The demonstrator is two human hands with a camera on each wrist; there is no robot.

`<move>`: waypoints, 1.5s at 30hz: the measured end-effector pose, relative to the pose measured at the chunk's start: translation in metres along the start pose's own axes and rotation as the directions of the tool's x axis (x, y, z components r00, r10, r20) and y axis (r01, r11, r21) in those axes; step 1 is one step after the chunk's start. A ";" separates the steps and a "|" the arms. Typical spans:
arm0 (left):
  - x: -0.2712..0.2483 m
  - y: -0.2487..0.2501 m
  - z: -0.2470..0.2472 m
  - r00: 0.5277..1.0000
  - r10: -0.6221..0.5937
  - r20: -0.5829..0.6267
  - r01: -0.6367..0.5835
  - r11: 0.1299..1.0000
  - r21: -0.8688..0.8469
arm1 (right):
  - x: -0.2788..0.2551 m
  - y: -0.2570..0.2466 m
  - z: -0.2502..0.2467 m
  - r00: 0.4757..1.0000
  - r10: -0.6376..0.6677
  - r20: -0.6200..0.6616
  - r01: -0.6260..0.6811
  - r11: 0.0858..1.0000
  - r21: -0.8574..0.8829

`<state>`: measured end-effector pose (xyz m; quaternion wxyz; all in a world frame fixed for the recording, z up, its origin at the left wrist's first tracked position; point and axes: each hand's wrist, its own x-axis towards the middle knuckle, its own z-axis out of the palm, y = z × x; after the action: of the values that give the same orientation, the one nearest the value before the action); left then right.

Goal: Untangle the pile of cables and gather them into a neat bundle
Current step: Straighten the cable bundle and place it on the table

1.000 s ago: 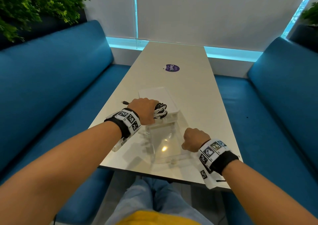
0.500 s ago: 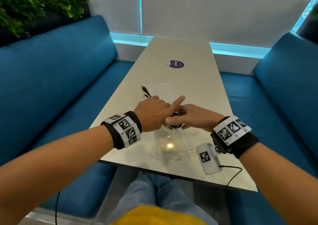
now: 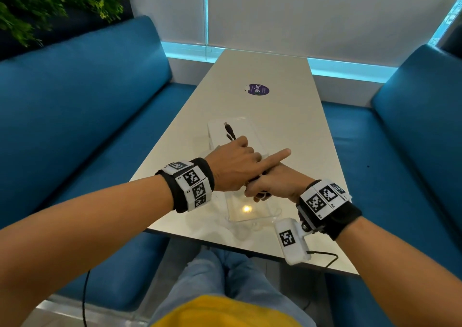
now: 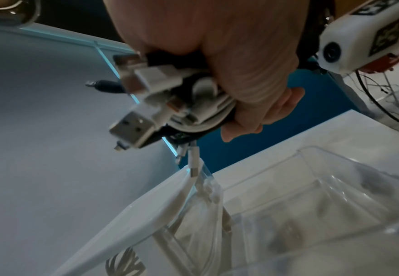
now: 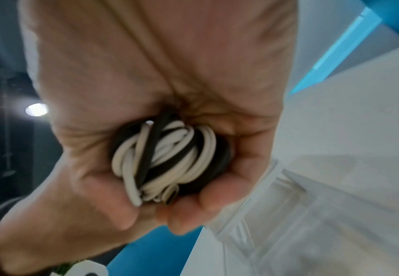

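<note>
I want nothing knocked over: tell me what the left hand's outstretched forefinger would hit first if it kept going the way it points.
Probably nothing on the table. The left hand points its forefinger right and slightly away, over bare table toward the blue bench. Depth is uncertain from the head view.

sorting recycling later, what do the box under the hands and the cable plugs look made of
Clear box: looks like glossy hard plastic or acrylic, see-through with bright edge glints. USB plug: shiny metal shell in a white, probably plastic, housing. Cable bundle: smooth white and black jackets, likely rubbery plastic.
</note>
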<state>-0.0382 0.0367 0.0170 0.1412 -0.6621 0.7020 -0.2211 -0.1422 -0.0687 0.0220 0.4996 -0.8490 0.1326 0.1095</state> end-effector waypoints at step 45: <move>-0.025 -0.009 0.079 0.859 -0.435 0.269 0.478 0.496 -0.725 | 0.045 0.054 0.065 0.906 0.004 -0.424 -0.319 0.665 -0.675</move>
<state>0.0105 0.0512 -0.0484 -0.2012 -0.8237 0.5228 0.0877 -0.1212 -0.0418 -0.0678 0.0703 -0.9653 0.2500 0.0282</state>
